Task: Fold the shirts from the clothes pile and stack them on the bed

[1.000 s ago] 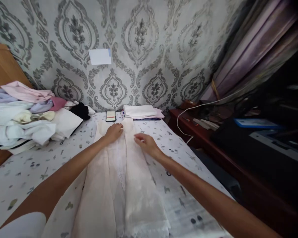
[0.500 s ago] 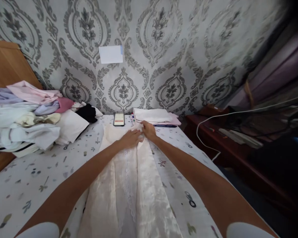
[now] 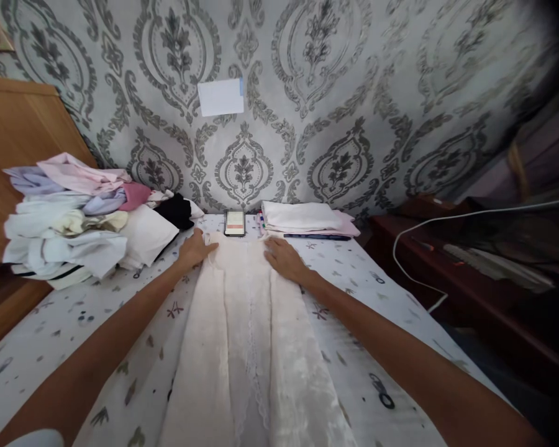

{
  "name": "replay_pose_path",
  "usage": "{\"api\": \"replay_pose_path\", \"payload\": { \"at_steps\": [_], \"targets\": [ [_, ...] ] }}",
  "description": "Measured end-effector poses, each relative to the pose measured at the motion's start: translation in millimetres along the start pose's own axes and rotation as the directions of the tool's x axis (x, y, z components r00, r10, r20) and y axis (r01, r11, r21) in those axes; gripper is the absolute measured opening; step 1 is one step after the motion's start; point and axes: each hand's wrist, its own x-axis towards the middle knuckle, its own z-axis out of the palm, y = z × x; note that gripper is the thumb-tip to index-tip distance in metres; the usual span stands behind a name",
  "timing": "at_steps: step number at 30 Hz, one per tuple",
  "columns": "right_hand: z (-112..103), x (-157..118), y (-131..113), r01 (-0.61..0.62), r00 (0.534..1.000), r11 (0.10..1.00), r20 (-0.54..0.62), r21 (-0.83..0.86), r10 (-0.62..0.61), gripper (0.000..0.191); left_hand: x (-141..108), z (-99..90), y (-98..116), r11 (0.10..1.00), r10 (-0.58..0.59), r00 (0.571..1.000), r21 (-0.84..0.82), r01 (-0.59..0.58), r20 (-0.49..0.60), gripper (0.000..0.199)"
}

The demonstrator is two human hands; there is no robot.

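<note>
A long cream garment [image 3: 246,279] with a lace strip down its middle lies lengthwise on the bed, its narrow top end toward the wall. My left hand [image 3: 195,249] rests at the top left corner, thumb stretched onto the cloth and apart from the fingers. Against the top right edge, my right hand [image 3: 284,257] lies with its fingers spread on the fabric. Both hands are open. Just beyond the garment's top stands a phone [image 3: 235,223] with a lit screen.
A heap of loose clothes [image 3: 88,230] is on the left by a wooden headboard [image 3: 23,124]. Folded white cloths [image 3: 302,216] lie against the patterned wall at back right. A white cable [image 3: 400,248] hangs over a dark red cabinet [image 3: 447,285] on the right.
My left hand has moved left from the garment's top right to its top left corner. My right hand has turned flatter against the right edge. The top now lies spread out, and the view has shifted slightly.
</note>
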Motion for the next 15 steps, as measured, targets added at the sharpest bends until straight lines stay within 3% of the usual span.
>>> {"api": "replay_pose_path", "payload": {
  "at_steps": [4, 9, 15],
  "targets": [
    [3.3, -1.5, 6.8, 0.024, 1.000, 0.999, 0.020, -0.033, -0.023, 0.037, 23.8, 2.6, -0.9, 0.998, -0.057, 0.997, -0.027, 0.058, 0.044, 0.052],
    [6.0, -1.3, 7.9, -0.018, 0.998, 0.998, 0.051, -0.062, 0.021, 0.042, 34.7, -1.1, -2.9, 1.000, 0.029, 0.999, 0.001, -0.029, 0.023, 0.016],
    [-4.4, -2.5, 1.4, -0.088, 0.988, 0.993, 0.123, -0.073, 0.097, 0.043, 20.7, -12.1, -13.6, 0.976, 0.214, 0.975, 0.042, -0.212, -0.054, 0.028]
  ]
}}
